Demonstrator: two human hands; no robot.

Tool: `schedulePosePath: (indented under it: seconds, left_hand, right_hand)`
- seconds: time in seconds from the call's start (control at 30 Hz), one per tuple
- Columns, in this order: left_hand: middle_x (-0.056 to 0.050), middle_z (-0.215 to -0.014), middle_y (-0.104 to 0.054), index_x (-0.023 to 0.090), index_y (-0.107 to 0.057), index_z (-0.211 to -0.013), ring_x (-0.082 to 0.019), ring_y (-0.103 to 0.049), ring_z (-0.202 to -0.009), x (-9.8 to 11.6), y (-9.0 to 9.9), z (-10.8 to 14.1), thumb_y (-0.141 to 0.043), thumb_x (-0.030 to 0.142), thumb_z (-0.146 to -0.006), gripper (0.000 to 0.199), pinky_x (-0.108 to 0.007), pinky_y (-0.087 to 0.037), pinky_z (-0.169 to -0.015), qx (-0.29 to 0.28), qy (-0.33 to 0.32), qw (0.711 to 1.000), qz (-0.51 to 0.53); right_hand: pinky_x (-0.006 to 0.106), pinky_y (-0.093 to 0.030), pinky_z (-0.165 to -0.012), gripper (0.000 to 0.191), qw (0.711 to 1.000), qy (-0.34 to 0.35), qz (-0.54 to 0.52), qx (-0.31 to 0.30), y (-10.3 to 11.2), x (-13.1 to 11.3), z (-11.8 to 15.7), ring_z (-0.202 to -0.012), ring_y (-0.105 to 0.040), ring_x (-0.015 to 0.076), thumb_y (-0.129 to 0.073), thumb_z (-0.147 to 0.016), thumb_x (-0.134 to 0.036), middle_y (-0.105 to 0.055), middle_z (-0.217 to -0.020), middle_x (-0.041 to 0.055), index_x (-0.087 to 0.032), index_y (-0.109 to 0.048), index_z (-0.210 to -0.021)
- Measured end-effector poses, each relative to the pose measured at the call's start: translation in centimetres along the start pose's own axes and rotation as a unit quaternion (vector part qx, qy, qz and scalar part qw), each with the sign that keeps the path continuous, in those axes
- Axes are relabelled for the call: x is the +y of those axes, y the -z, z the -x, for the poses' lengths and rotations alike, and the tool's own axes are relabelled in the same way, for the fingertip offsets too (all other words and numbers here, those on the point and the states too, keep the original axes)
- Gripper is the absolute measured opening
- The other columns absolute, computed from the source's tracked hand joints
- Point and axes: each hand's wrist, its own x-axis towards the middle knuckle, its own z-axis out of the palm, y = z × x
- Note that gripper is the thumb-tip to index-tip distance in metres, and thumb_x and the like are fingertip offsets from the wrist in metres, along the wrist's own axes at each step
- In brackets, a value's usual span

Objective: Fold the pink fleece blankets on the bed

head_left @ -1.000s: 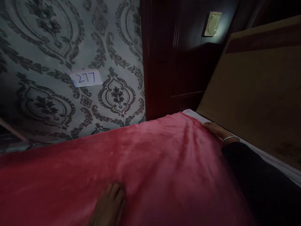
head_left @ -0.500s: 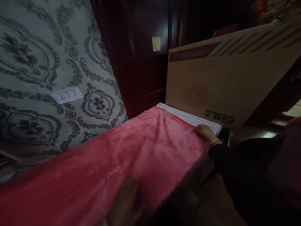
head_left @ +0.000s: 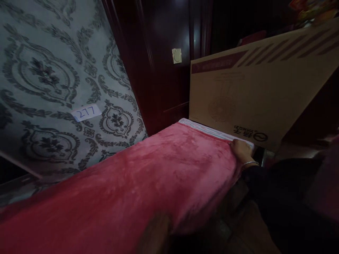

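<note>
A plush red-pink cloth [head_left: 148, 169] covers a long surface that runs from the lower left to the middle right. At its far end a narrow strip of striped light fabric [head_left: 212, 131] shows beyond the cloth's edge. My right hand [head_left: 241, 151], with a bracelet at the wrist, is closed on the cloth's far right corner, beside the striped strip. Low in the view, my left hand [head_left: 156, 233] is blurred and dark at the cloth's near edge; its fingers cannot be made out.
A large cardboard box [head_left: 246, 91] stands behind the far end. Dark red wood panelling [head_left: 164, 81] rises beside it. Patterned wallpaper [head_left: 53, 81] with a paper label reading 277 [head_left: 87, 113] is on the left.
My right hand has drawn the cloth's edge farther toward the far end, so less striped fabric shows and the folds have smoothed out. My left hand has moved right and lower in view.
</note>
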Motion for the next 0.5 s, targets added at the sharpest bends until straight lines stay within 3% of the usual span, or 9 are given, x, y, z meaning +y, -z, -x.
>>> schedulePosePath:
  seconds: [0.1,0.27,0.37,0.5]
  left_hand:
    - [-0.002,-0.093,-0.076,0.035,-0.071,-0.111,-0.022,-0.07,-0.086,0.3,-2.0,-0.1,-0.059,0.027,-0.089,0.027,-0.033,-0.06,-0.074,-0.003,-0.007,1.0,-0.013]
    - [-0.004,-0.098,-0.075,0.031,-0.069,-0.107,-0.023,-0.069,-0.086,1.0,-4.4,0.7,-0.056,0.022,-0.087,0.025,-0.036,-0.059,-0.078,0.034,0.013,0.999,-0.037]
    - [-0.005,-0.1,-0.074,0.028,-0.065,-0.109,-0.024,-0.068,-0.09,2.4,-4.1,0.9,-0.055,0.016,-0.086,0.027,-0.037,-0.058,-0.083,0.033,-0.004,0.999,-0.038]
    - [-0.006,-0.102,-0.072,0.023,-0.06,-0.108,-0.024,-0.067,-0.094,4.6,-2.1,0.1,-0.057,0.013,-0.089,0.022,-0.04,-0.054,-0.09,-0.021,-0.025,0.999,-0.007]
  right_hand:
    - [0.039,-0.05,-0.086,0.042,1.0,-0.001,0.01,-0.021,-0.5,0.2,0.4,-0.112,-0.067,0.0351,-0.048,-0.102,-0.035,-0.07,-0.116,0.0263,-0.006,-0.073,-0.117]
    - [0.039,-0.051,-0.084,0.046,1.0,0.008,0.009,-0.006,-0.3,0.2,1.2,-0.109,-0.068,0.0353,-0.042,-0.104,-0.039,-0.071,-0.113,0.0259,-0.007,-0.073,-0.117]
    - [0.041,-0.051,-0.084,0.049,1.0,-0.003,0.015,-0.011,0.5,0.4,1.6,-0.11,-0.068,0.0369,-0.038,-0.104,-0.041,-0.07,-0.114,0.0272,-0.009,-0.072,-0.118]
    - [0.048,-0.052,-0.084,0.053,0.999,0.004,0.033,-0.033,1.2,0.6,2.5,-0.11,-0.068,0.0415,-0.031,-0.103,-0.036,-0.068,-0.112,0.0335,-0.006,-0.071,-0.12]
